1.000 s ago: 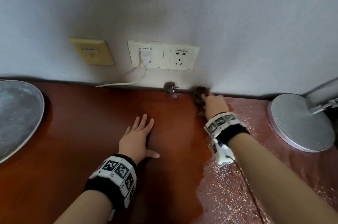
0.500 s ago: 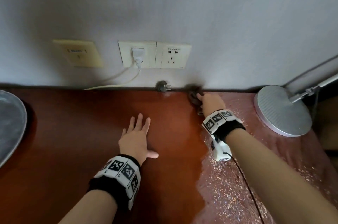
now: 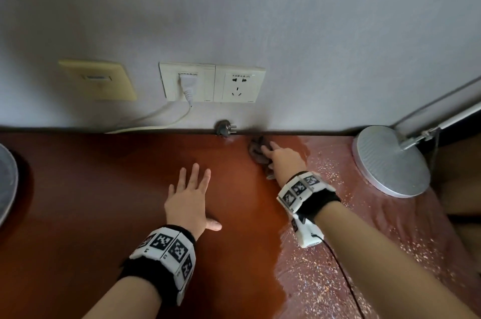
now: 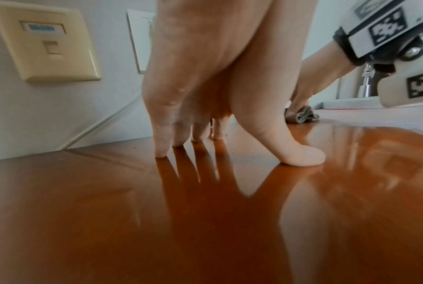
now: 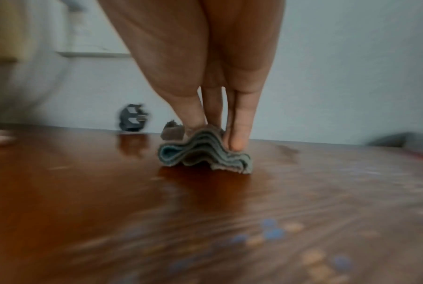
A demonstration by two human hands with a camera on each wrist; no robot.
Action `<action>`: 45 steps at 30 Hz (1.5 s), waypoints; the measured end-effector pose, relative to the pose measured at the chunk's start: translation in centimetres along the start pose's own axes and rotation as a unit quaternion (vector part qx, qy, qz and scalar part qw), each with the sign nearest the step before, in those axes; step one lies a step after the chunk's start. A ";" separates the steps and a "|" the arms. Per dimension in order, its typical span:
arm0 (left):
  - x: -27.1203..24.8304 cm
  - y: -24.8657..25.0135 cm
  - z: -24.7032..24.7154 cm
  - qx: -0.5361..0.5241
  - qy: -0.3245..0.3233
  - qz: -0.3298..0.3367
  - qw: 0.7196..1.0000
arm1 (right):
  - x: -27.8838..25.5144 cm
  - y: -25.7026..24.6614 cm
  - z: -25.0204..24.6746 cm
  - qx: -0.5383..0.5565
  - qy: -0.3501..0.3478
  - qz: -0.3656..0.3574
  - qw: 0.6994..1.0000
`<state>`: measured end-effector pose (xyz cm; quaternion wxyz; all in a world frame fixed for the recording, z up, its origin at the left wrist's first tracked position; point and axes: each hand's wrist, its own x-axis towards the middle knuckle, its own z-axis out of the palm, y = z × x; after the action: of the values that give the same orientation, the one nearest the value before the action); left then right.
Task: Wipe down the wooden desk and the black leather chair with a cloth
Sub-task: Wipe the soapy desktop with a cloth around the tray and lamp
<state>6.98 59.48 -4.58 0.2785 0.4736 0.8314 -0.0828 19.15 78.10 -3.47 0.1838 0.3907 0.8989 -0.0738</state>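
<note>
The reddish-brown wooden desk [image 3: 104, 201] fills the lower half of the head view. My right hand [image 3: 282, 157] presses straight fingers down on a folded grey cloth [image 3: 256, 153] at the desk's back edge, close to the wall. The right wrist view shows the fingertips [image 5: 239, 134] on top of the cloth's layered folds [image 5: 200, 155]. To the left, my left hand [image 3: 188, 196] lies flat on the desk with fingers spread and holds nothing; its fingertips [image 4: 162, 146] touch the glossy wood [image 4: 205, 230]. The black leather chair is not in view.
A loose black plug [image 3: 225, 129] lies at the desk's back edge, just left of the cloth. Above it are wall sockets [image 3: 236, 83] with a white plug and cable, and a beige plate [image 3: 97, 79]. A silver lamp base [image 3: 390, 162] stands at the right, a round silver object [image 3: 6, 183] at the far left.
My right hand has slid the cloth slightly left along the back edge, nearer the black plug. The left hand has stayed flat in place. My head view has shifted a little.
</note>
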 end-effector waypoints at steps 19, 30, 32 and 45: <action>-0.8 4.7 0.4 -0.048 -0.018 -0.060 0.997 | -0.3 6.0 -1.2 -0.064 0.003 -0.124 0.990; -0.3 5.6 0.1 -0.038 -0.014 -0.084 0.996 | 2.2 15.8 -1.7 -0.078 0.036 0.090 0.992; -0.2 5.7 0.1 -0.033 -0.014 -0.087 0.996 | 2.1 14.4 -1.1 -0.072 0.039 0.076 0.994; -0.1 6.2 -0.5 -0.031 -0.018 -0.100 0.994 | -0.2 14.3 -0.2 -0.103 0.004 -0.032 0.994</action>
<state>12.05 62.93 -3.32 0.2982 0.3773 0.8719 -0.0924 29.66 87.83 -3.11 0.2175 0.3411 0.9144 0.0149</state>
